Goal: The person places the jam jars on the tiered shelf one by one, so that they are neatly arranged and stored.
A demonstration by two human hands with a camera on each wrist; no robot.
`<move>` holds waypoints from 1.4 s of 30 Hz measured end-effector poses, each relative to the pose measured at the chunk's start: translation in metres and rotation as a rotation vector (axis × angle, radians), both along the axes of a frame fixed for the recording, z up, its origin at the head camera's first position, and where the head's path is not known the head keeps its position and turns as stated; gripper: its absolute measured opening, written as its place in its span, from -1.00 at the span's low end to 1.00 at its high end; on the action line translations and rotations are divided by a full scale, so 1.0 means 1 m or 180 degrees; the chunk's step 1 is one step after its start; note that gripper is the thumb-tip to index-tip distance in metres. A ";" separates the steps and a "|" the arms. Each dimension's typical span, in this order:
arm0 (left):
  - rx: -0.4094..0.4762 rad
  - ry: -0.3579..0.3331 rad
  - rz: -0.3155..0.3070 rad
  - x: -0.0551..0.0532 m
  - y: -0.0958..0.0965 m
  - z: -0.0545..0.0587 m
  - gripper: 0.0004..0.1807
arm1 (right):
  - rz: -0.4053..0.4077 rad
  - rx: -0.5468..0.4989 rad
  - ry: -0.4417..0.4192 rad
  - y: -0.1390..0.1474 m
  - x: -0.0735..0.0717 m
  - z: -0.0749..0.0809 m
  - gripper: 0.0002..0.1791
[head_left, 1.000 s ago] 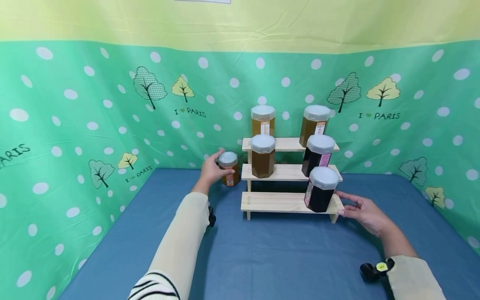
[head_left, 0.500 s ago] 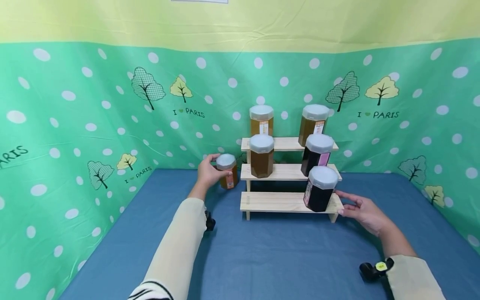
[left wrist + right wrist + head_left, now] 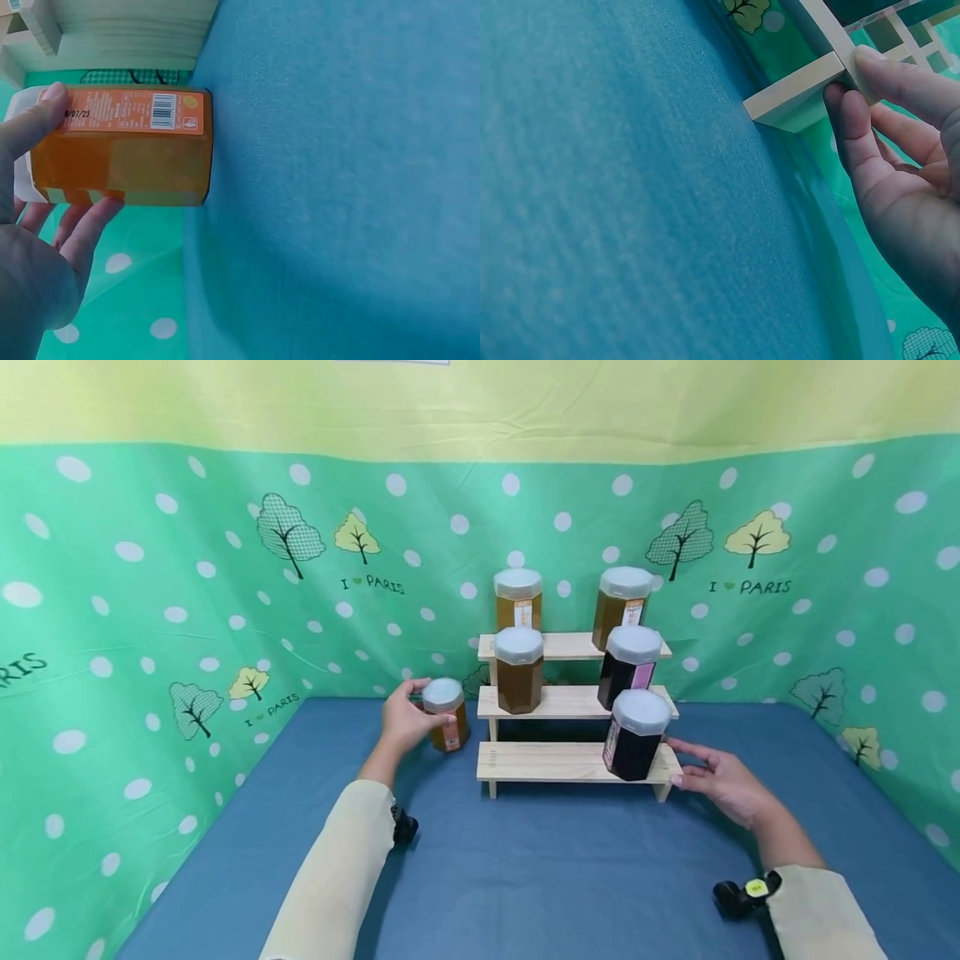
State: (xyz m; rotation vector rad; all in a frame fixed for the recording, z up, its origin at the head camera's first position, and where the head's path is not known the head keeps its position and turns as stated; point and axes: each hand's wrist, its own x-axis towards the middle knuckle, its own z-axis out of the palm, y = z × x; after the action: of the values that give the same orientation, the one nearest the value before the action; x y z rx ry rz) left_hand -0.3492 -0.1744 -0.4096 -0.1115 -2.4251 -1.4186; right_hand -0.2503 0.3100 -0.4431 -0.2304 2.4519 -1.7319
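My left hand [image 3: 403, 720] grips an amber honey jar [image 3: 452, 739] with a white lid, left of the wooden stand. In the left wrist view, the thumb lies by the orange label of the jar [image 3: 150, 161] and the fingers on its opposite side. The jar is upright just over or on the cloth; I cannot tell whether it touches. My right hand [image 3: 731, 787] pinches the right end of the lowest step on the three-step wooden stand [image 3: 543, 762]. In the right wrist view, thumb and fingers hold the board's corner above the stand's leg [image 3: 799, 94].
A dark jar [image 3: 633, 747] stands at the right of the lowest step. The middle step bears a brown jar [image 3: 519, 685] and another dark jar [image 3: 618, 677]. Two amber jars [image 3: 517, 610] stand on top. Blue cloth [image 3: 525, 877] covers the table; a green curtain [image 3: 420, 635] hangs behind.
The left hand has brought the amber jar toward me and slightly left. The right hand keeps hold of the stand, which stays in place; the head view has shifted slightly.
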 end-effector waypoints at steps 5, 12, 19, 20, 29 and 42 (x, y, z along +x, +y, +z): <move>0.0013 0.0048 -0.0057 0.008 -0.002 0.000 -0.17 | -0.0032 0.0005 -0.0009 0.002 -0.001 0.003 -0.13; -0.0028 0.0024 -0.0077 0.023 -0.006 0.000 -0.17 | -0.0043 -0.0004 -0.0053 0.002 -0.001 0.002 -0.12; -0.0026 0.0041 -0.0123 0.040 -0.011 0.005 -0.19 | -0.0008 -0.0007 -0.0051 0.001 0.001 0.001 -0.13; -0.0036 0.0042 -0.0134 0.042 -0.011 0.006 -0.18 | -0.0017 -0.0012 -0.0057 0.000 0.001 0.001 -0.13; -0.0144 0.0049 -0.0175 0.060 -0.011 0.014 -0.14 | -0.0012 -0.0034 -0.0064 0.001 0.001 0.000 -0.13; -0.0320 0.0066 -0.0151 0.079 -0.011 0.021 -0.16 | -0.0013 -0.0034 -0.0075 0.001 0.001 0.001 -0.13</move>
State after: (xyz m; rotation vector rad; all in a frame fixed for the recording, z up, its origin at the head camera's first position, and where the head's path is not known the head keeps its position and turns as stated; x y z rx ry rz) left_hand -0.2707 -0.1856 -0.3886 -0.2076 -2.4923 -1.3083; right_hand -0.2491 0.3109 -0.4418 -0.2052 2.4288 -1.7397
